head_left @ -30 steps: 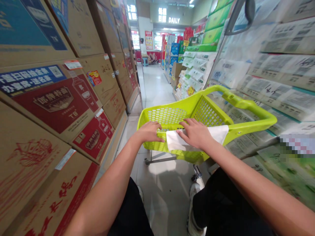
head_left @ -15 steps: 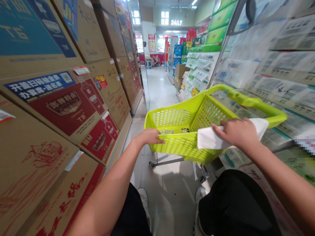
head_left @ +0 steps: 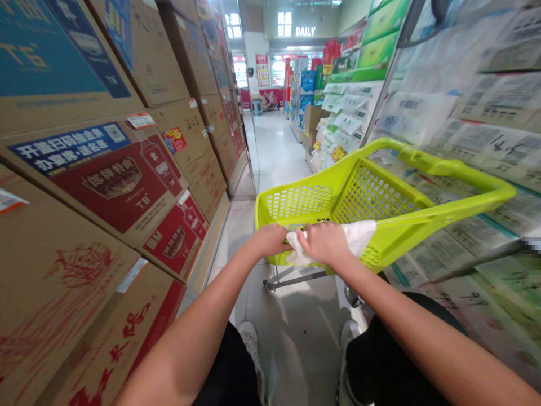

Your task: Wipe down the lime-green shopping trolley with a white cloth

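Note:
A lime-green plastic shopping cart (head_left: pixel 380 197) stands in the aisle in front of me, its basket showing nothing inside. My left hand (head_left: pixel 270 239) grips the basket's near rim, fingers curled over the edge. My right hand (head_left: pixel 323 243) presses a white cloth (head_left: pixel 359 237) against the same rim, right beside my left hand. The cloth hangs over the outside of the basket wall. The cart's long handle (head_left: pixel 448 169) sticks out to the right.
Stacked cardboard cartons (head_left: pixel 114 175) form a wall on my left. Shelves of packaged goods (head_left: pixel 477 129) line the right. The tiled aisle floor (head_left: pixel 274 152) runs ahead toward a lit storefront. My legs and shoes (head_left: pixel 253 344) are below.
My right hand has slid the cloth left along the rim from the cart's right side until it meets my left hand. The left hand keeps hold of the rim.

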Demonstrator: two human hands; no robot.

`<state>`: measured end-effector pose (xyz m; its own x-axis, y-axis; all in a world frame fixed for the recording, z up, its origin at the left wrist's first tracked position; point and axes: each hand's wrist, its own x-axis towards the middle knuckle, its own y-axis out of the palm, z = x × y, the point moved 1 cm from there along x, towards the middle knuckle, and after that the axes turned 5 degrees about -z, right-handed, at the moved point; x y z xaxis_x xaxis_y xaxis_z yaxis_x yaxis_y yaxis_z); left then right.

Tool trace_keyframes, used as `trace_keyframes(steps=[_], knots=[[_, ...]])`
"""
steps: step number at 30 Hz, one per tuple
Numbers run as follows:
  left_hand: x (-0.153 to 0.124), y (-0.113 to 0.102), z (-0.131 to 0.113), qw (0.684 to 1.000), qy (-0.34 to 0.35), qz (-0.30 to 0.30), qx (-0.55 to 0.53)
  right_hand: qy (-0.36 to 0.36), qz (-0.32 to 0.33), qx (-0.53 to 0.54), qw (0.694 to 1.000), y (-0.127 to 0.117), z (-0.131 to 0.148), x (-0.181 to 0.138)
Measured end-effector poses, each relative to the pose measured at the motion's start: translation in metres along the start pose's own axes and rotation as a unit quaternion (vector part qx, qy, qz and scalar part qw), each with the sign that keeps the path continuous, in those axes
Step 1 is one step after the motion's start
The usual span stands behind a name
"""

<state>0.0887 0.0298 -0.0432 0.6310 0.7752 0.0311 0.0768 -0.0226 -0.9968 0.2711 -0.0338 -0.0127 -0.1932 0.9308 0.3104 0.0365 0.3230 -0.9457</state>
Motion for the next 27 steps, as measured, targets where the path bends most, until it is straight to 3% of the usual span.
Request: trace_keyframes(steps=[3,6,9,16,19,22,27], knots=[[0.0,0.002,-0.005,1.0,-0.002,0.01,0.003,-0.021,-0.006,0.035,0.999,0.008,0.034,0.005],[0.001,0.001,0.002,1.0,-0.012,0.021,0.006,-0.043,-0.015,0.026,0.999,0.01,0.03,0.006],[0.003,-0.001,0.014,0.999,-0.026,0.032,0.019,-0.034,-0.017,-0.019,0.999,0.005,-0.006,0.003],[0.009,-0.007,0.031,0.998,-0.048,0.045,0.012,0.025,-0.059,-0.186,0.981,-0.028,-0.137,-0.024],[0.011,-0.008,0.026,0.998,-0.038,0.046,0.001,0.039,-0.059,-0.205,0.976,-0.034,-0.156,-0.028],[0.013,-0.008,0.014,0.999,-0.023,0.048,-0.01,0.065,-0.038,-0.184,0.98,-0.026,-0.133,-0.023],[0.016,-0.004,0.0,0.998,-0.011,0.056,-0.025,0.047,0.018,-0.1,0.994,0.0,-0.041,-0.001]])
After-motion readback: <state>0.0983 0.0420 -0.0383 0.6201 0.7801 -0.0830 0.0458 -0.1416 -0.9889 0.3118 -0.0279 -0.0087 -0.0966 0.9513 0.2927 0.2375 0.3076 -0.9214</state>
